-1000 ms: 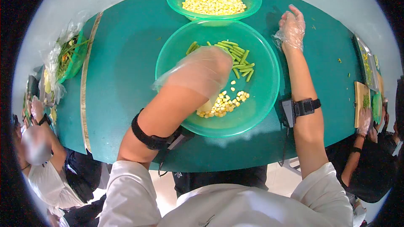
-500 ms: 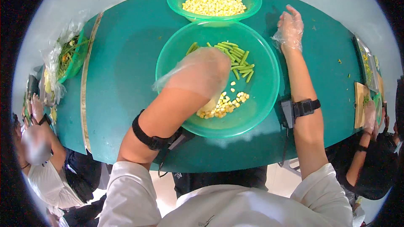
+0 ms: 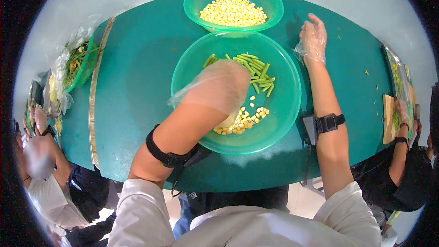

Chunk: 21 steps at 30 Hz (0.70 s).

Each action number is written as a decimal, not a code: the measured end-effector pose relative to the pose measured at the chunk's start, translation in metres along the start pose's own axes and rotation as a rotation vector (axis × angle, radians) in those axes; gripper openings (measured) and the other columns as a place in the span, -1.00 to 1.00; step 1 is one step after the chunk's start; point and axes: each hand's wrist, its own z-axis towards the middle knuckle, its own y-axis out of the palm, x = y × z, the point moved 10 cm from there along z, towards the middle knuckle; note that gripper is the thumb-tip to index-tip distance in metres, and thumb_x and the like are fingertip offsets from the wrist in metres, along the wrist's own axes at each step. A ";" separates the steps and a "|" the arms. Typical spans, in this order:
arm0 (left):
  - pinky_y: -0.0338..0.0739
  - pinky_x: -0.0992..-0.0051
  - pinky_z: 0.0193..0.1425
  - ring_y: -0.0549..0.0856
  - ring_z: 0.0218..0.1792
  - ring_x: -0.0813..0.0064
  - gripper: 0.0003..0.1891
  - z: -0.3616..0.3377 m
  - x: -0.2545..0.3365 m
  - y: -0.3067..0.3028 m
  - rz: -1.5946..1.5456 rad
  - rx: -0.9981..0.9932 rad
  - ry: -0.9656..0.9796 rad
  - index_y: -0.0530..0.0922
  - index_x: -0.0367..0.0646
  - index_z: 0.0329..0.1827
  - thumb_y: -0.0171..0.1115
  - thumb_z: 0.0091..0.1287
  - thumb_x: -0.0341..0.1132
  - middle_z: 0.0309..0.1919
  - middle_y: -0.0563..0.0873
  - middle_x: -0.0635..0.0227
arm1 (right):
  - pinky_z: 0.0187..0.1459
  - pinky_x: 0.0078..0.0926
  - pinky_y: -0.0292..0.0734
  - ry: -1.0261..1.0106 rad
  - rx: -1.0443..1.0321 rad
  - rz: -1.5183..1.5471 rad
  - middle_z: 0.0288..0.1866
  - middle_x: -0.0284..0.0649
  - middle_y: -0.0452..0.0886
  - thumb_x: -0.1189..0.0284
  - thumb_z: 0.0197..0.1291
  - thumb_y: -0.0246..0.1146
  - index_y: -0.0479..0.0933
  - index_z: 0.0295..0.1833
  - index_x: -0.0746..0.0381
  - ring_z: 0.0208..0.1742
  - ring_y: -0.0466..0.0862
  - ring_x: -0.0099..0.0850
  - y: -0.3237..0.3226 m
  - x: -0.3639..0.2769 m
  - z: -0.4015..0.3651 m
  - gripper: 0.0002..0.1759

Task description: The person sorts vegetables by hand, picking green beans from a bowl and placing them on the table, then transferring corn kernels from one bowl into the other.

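Right of my left hand (image 3: 232,78), whose grip I can't tell, cut beans (image 3: 252,67) lie in the bowl (image 3: 284,110), corn kernels (image 3: 240,123) nearer my wrist. A careless sweep of that glove (image 3: 199,90) could mix them. Farther right, my right hand (image 3: 314,41) hangs, fingers loosely apart.

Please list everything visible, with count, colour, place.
Large round translucent plastic bowl: 1, green, centre
Smaller round plastic bowl: 1, green, behind it
Cut bean pieces: many, green, large bowl
Corn kernels: many, yellow, both bowls
Smooth tabletop: 1, green, under bowls
Narrow strip: 1, gold, left tabletop
Plastic container of scraps: 1, green, left
Wooden board: 1, tan, right
People: at least 2, white/black clothes, edges
Straps: 2, black, own forearms
Shirt: 1, white, bottom
Left hand: 1, clear glove, over large bowl
Right hand: 1, clear glove, beside it
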 end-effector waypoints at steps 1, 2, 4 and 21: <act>0.68 0.09 0.01 0.77 -0.14 -0.08 -0.88 0.000 0.000 0.000 -0.011 -0.012 -0.002 0.70 -0.28 -0.32 0.25 0.19 -0.43 -0.27 0.76 -0.11 | -0.33 -0.49 0.49 0.008 -0.004 0.009 -0.27 -0.24 0.60 0.47 0.35 0.23 0.50 0.31 0.29 -0.37 0.53 -0.53 0.000 0.001 -0.001 -0.57; 0.68 0.09 0.01 0.77 -0.14 -0.07 -0.89 0.000 0.000 0.000 -0.021 -0.024 -0.005 0.70 -0.28 -0.32 0.26 0.19 -0.43 -0.26 0.76 -0.11 | -0.34 -0.49 0.48 -0.001 -0.003 0.002 -0.27 -0.24 0.60 0.48 0.35 0.23 0.51 0.31 0.29 -0.37 0.52 -0.53 0.000 0.000 -0.001 -0.57; 0.67 0.10 -0.01 0.77 -0.13 -0.06 -0.88 0.002 0.000 0.002 -0.061 -0.065 0.013 0.69 -0.27 -0.31 0.26 0.19 -0.42 -0.26 0.76 -0.10 | -0.34 -0.49 0.48 -0.019 -0.001 -0.012 -0.28 -0.25 0.59 0.48 0.35 0.23 0.51 0.31 0.29 -0.38 0.52 -0.54 0.000 -0.002 -0.001 -0.58; 0.66 0.11 -0.16 0.77 -0.30 -0.04 -0.79 0.009 -0.014 -0.043 -0.202 0.232 0.304 0.69 -0.20 -0.07 0.30 0.28 -0.34 -0.37 0.75 0.01 | -0.37 -0.49 0.48 -0.028 0.001 0.009 -0.32 -0.29 0.57 0.50 0.33 0.23 0.52 0.29 0.29 -0.41 0.52 -0.55 0.000 0.000 0.000 -0.58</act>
